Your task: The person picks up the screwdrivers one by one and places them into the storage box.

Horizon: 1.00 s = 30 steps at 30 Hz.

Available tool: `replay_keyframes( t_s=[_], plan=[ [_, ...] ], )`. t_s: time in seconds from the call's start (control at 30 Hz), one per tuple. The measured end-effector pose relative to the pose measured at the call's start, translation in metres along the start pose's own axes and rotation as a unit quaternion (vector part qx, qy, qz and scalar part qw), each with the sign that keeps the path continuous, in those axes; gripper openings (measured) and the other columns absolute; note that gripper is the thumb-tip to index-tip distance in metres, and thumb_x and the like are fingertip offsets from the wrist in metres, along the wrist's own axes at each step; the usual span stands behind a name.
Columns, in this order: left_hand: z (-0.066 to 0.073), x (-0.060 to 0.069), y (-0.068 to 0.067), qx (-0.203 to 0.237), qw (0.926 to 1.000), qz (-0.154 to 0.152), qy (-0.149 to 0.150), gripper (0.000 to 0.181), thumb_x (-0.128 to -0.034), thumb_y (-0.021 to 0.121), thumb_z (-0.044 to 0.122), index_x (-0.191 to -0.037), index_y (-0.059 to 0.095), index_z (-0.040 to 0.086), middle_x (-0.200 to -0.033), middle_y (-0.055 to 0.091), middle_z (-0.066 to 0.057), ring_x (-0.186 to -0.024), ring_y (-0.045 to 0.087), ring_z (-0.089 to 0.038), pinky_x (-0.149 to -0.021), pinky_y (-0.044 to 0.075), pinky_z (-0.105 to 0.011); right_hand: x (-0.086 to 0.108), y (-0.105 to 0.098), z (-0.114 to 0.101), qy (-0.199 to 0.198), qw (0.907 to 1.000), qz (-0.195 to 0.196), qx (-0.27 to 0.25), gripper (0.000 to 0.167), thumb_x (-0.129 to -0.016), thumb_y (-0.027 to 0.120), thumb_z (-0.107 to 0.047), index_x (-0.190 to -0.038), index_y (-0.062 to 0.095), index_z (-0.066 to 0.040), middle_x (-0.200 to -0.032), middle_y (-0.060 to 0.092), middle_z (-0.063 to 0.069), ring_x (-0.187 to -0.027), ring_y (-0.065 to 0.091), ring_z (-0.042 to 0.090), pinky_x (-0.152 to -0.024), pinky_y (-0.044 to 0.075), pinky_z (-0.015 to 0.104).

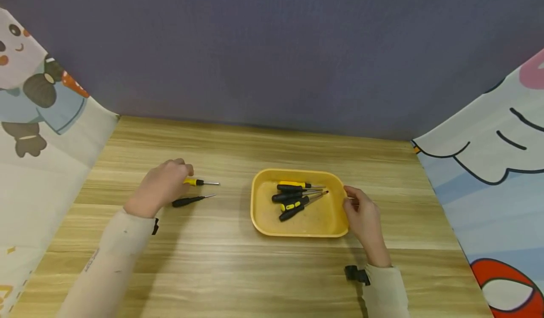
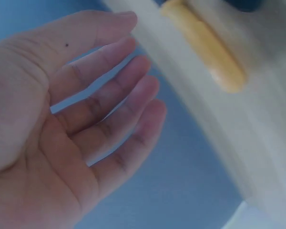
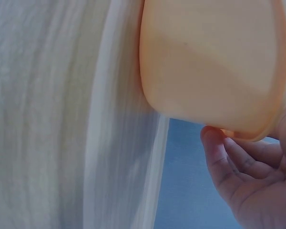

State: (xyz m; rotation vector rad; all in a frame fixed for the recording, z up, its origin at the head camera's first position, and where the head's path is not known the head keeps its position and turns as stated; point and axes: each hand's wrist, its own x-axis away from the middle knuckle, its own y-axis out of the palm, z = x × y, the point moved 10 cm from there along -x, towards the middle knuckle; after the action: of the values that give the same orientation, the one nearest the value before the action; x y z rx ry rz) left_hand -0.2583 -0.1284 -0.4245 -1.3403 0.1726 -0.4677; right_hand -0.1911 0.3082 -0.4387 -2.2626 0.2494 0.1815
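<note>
My left hand (image 1: 163, 185) is over the table's left part, above a yellow-handled screwdriver (image 1: 199, 182). In the left wrist view the left hand (image 2: 86, 114) has loosely bent fingers, apart from the yellow handle (image 2: 209, 50). Beside it lies a black-handled screwdriver (image 1: 189, 201). A yellow plastic basin (image 1: 263, 219) stands right of the table's middle. Several screwdrivers (image 1: 293, 197) with black or yellow handles lie inside it. My right hand (image 1: 363, 214) holds the basin's right rim; in the right wrist view its fingers (image 3: 217, 148) touch the outer wall under the lip.
The wood-grain table (image 1: 212, 270) ends at a dark blue-grey panel (image 1: 272, 58) at the back. Printed cloths with cartoon figures flank it on the left (image 1: 46, 181) and right (image 1: 480, 204). Each wrist wears a dark band.
</note>
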Motion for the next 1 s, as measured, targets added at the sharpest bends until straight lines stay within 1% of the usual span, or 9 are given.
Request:
replay_keyframes(
  t_s=[0.23,0.33,0.6,0.83,1.0],
  plan=[
    [-0.017,-0.007,0.014,0.019,0.9998,-0.002,-0.002,0.028,-0.0859,0.071,0.001,-0.114,0.069,-0.004,-0.11,0.064,-0.022,-0.1,0.063,-0.04,-0.077,0.055,-0.052,0.0,0.0,0.0,0.001,1.0,-0.003,0.003,0.031,-0.098,0.056,-0.001,-0.128,0.063,0.004,-0.112,0.069,0.022,-0.092,0.068,0.032,-0.078,0.055,0.049],
    [-0.021,-0.01,0.018,0.026,0.9997,0.0,-0.002,0.025,-0.0863,0.068,-0.001,-0.111,0.07,-0.004,-0.107,0.065,-0.021,-0.098,0.063,-0.039,-0.077,0.055,-0.051,0.0,0.0,0.0,0.0,1.0,-0.003,0.003,0.031,-0.098,0.056,-0.001,-0.127,0.063,0.004,-0.112,0.069,0.022,-0.092,0.067,0.032,-0.078,0.055,0.049],
    [-0.023,-0.013,0.019,0.031,0.9995,0.007,0.0,0.022,-0.0864,0.067,-0.001,-0.107,0.072,-0.002,-0.107,0.067,-0.019,-0.098,0.063,-0.037,-0.077,0.055,-0.05,0.0,0.0,-0.001,0.002,1.0,-0.005,0.005,0.031,-0.098,0.056,-0.002,-0.128,0.062,0.004,-0.112,0.068,0.021,-0.092,0.067,0.032,-0.078,0.055,0.049],
    [-0.022,-0.016,0.02,0.028,0.9995,0.011,0.005,0.02,-0.0851,0.067,-0.003,-0.104,0.073,-0.001,-0.102,0.067,-0.017,-0.092,0.063,-0.033,-0.073,0.055,-0.048,0.0,-0.002,-0.002,-0.004,1.0,0.0,0.004,0.03,-0.097,0.057,0.0,-0.126,0.063,0.005,-0.111,0.069,0.021,-0.091,0.068,0.032,-0.077,0.056,0.049],
    [-0.023,-0.017,0.021,0.026,0.9996,0.01,0.003,0.021,-0.0851,0.066,-0.003,-0.104,0.074,0.0,-0.103,0.068,-0.017,-0.094,0.064,-0.034,-0.074,0.054,-0.048,0.0,-0.002,-0.002,-0.008,1.0,0.003,0.004,0.03,-0.097,0.057,0.0,-0.126,0.063,0.005,-0.11,0.069,0.022,-0.09,0.068,0.032,-0.076,0.056,0.049]
  ],
)
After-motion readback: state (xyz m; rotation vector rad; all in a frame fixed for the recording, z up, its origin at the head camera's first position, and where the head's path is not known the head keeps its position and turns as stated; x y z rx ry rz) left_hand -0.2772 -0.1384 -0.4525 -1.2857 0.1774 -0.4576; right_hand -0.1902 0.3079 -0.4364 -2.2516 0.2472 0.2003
